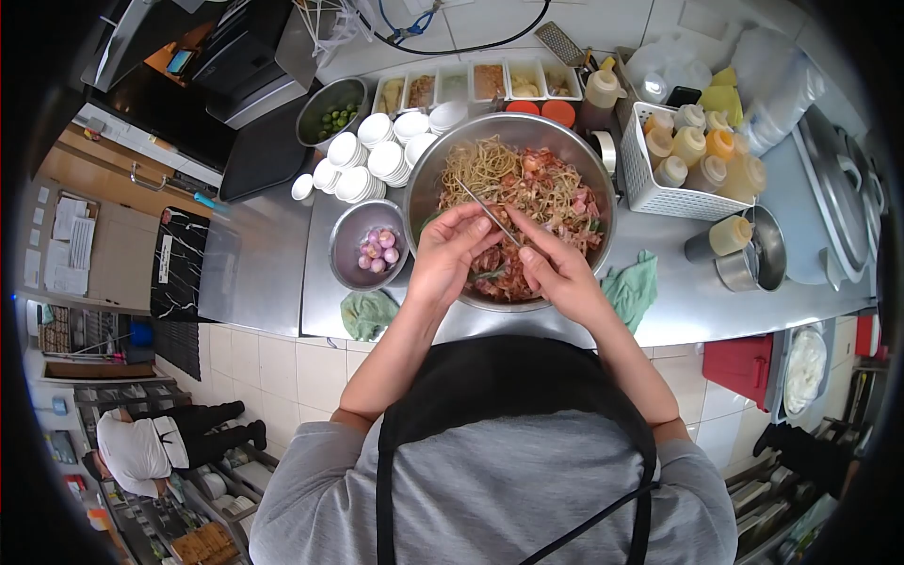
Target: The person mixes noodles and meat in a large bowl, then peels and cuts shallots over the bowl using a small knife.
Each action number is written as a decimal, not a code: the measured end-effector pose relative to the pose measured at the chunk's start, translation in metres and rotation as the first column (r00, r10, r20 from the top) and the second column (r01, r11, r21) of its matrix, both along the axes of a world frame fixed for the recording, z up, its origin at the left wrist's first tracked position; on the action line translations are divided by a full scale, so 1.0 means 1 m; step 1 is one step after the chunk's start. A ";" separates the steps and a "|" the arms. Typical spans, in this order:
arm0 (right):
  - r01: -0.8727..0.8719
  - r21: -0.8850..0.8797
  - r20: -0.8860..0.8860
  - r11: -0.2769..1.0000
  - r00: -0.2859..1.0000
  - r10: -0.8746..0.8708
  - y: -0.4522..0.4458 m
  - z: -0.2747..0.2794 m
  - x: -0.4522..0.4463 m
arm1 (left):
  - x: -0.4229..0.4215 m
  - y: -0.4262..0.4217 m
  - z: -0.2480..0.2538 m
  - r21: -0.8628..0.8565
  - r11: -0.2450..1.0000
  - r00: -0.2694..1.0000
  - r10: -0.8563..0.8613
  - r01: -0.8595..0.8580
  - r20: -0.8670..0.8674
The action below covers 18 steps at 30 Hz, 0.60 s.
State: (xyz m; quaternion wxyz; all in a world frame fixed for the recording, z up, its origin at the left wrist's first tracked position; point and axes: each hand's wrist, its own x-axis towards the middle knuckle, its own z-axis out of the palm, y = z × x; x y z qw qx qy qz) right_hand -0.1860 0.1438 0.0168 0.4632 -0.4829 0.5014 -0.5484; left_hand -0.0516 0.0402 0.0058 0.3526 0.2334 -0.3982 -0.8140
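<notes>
A large metal bowl (603,141) holds noodles (482,166) and a reddish, meat-like mix (556,184). Over its middle, my left hand (452,247) has its fingers curled and pinched around something small that I cannot make out. My right hand (560,268), close beside it, is closed on a thin knife (485,205), whose blade points up and left over the noodles. To the left, a smaller metal bowl (344,226) contains several peeled purple shallots (379,249).
Stacked white cups (384,160) and a bowl of green limes (336,120) stand back left. A basket of sauce bottles (650,184) is at right. Green cloths (369,314) flank the big bowl. A person (141,447) is at far lower left.
</notes>
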 end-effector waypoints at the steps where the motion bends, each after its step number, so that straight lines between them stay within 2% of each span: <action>1: -0.001 0.002 0.005 1.000 1.000 0.001 0.000 0.001 0.000 | 0.000 0.000 0.000 -0.005 1.000 1.000 0.011 -0.011 0.000; 4: 0.016 0.069 0.028 0.997 0.999 -0.018 0.000 0.000 -0.001 | -0.002 0.004 0.000 -0.049 0.997 0.998 0.055 -0.055 0.011; 11: 0.114 -0.005 0.049 0.994 0.992 -0.113 -0.002 -0.005 0.006 | -0.004 0.009 0.002 -0.238 0.962 0.984 0.156 -0.131 0.089; 16: 0.163 0.015 0.096 0.987 0.982 -0.164 -0.004 -0.003 0.009 | -0.006 0.012 0.007 -0.218 0.967 0.983 0.154 -0.129 0.099; 18: 0.217 -0.041 0.092 0.975 0.973 -0.213 -0.006 -0.009 0.010 | -0.007 0.013 0.006 -0.214 0.969 0.986 0.145 -0.124 0.086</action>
